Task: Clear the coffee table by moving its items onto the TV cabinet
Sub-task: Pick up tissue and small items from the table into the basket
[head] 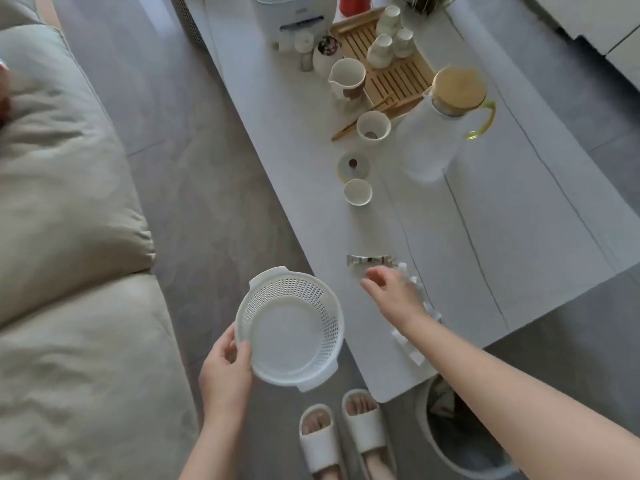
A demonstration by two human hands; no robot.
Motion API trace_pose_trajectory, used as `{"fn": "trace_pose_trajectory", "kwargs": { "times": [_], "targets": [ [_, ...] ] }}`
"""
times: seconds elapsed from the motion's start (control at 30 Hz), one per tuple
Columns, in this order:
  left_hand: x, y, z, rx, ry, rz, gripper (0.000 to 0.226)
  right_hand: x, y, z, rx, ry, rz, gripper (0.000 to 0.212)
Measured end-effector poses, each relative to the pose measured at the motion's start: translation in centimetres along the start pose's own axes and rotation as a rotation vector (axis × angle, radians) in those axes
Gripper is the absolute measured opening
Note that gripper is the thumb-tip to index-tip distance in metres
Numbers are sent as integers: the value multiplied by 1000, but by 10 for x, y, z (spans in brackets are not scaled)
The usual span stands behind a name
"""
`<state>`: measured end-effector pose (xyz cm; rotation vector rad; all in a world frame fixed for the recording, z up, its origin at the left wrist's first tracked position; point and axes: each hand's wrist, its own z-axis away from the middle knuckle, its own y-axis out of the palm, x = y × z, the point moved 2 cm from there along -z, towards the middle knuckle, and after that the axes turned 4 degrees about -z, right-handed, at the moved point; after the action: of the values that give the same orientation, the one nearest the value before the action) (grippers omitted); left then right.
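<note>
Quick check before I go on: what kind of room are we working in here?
Most likely a home living room: a cushioned sofa faces a low white coffee table carrying a wooden tea tray with cups, and the person wears house slippers.

Both forearms are bare, with no sleeve reaching into view. The left hand (225, 370) and right hand (391, 289) wear no rings or watch. On the feet are white open-toed slippers (343, 434) (thick-soled, toes showing).

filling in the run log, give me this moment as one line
left hand: holds basket by rim, off table | right hand: open, reaching over wrapper on coffee table | cups, jug: not yet moved
</note>
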<state>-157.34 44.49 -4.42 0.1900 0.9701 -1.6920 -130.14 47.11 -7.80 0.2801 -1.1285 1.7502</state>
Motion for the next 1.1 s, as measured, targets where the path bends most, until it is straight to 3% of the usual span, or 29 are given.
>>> {"fn": "trace_pose_trajectory", "kwargs": {
  "times": [0.13, 0.3, 0.4, 0.53, 0.63, 0.77, 0.97, 1.1],
  "targets": [
    [18, -1, -29, -30, -40, -21, 38, -16, -2, -46, -99, -55, 322, 34],
    [28, 7, -47, -61, -40, -87, 39, -31, 10, -77, -68, -81, 776, 35],
    [28, 16, -51, -63, -33, -107, 38, -34, 18, -87, -90, -119, 882, 34],
    [21, 24, -53, -43, -9, -130, 39, -25, 27, -88, -72, -193, 886, 27],
    [16, 25, -46, -3, -15, -137, 40, -10, 35, -68, -28, -250, 756, 18],
    [10, 24, -36, 15, -11, -132, 43, 11, 53, -26, 113, -376, 611, 25],
    [4, 26, -29, 46, 35, -99, 43, 20, 82, 10, 270, -517, 595, 36],
    [5, 29, -29, 42, 59, -113, 43, 1, 66, 18, 136, -438, 560, 37]
  ]
}}
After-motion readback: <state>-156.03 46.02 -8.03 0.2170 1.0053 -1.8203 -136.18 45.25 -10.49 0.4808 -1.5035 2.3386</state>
